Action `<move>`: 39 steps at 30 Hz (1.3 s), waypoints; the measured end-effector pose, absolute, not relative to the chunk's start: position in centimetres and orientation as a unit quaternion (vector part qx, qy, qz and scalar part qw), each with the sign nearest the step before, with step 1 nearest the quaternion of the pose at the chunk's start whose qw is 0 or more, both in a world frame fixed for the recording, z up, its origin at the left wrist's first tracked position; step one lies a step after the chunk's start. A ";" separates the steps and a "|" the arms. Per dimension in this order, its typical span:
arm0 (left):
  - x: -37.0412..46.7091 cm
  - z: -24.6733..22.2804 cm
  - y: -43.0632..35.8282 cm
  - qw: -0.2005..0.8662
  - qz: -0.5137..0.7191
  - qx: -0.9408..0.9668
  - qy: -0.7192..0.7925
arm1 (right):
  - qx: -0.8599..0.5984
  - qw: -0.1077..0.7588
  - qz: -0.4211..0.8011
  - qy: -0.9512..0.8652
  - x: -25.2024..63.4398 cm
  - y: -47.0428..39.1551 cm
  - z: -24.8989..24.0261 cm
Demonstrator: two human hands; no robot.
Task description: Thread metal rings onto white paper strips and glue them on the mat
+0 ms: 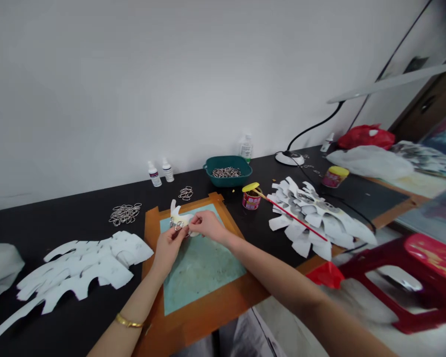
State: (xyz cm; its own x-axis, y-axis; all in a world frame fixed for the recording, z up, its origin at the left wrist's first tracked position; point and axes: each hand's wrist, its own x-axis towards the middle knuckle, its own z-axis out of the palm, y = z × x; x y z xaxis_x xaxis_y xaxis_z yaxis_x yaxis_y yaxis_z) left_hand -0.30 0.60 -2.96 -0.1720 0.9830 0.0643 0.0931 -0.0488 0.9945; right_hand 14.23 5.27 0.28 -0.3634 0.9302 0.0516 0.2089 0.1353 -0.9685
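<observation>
Over the light green mat [204, 272], my left hand [168, 248] pinches the lower edge of a white curved cut-out piece [181, 218]. Small metal rings [179, 225] sit on that piece close to my left fingertips. My right hand [208, 225] meets it from the right, thumb and fingers closed at the piece's edge; whatever tiny thing they pinch is hidden. Left of the mat lies a stack of white scalloped pieces [92, 260]. Two loose piles of metal rings, a larger pile [125, 214] and a smaller pile [186, 193], rest on the black table.
A green basin [227, 179] of rings stands at the back, near two small white bottles [154, 174]. Right of the mat are a tin [251, 200] with a red-handled brush [297, 219] across it, and more white pieces [315, 218]. A lamp [290, 158] and red stool [405, 282] stand farther right.
</observation>
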 end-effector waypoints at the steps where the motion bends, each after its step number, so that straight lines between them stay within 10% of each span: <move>1: -0.2 -2.8 0.7 0.435 0.548 0.457 0.549 | -0.430 0.365 0.499 -0.658 14.3 5.4 0.3; 8: 0.2 -1.6 0.9 0.491 0.611 0.308 0.540 | -0.394 0.471 0.345 -0.710 14.8 5.9 0.6; 18: -0.4 -1.9 0.9 0.530 0.608 0.304 0.507 | -0.347 0.323 0.160 -0.866 14.3 5.4 0.5; 39: 0.0 -1.9 1.0 0.510 0.653 0.237 0.507 | -0.455 0.360 0.254 -0.774 13.1 4.3 0.3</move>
State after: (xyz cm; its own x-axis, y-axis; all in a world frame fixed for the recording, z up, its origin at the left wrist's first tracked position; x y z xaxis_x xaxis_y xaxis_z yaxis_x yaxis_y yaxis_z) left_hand -0.02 1.03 -1.91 -0.3667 0.9068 -0.2080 -0.4253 0.0354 0.9043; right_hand 13.14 4.27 0.28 -0.3275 0.8866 0.3267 0.5211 0.4579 -0.7203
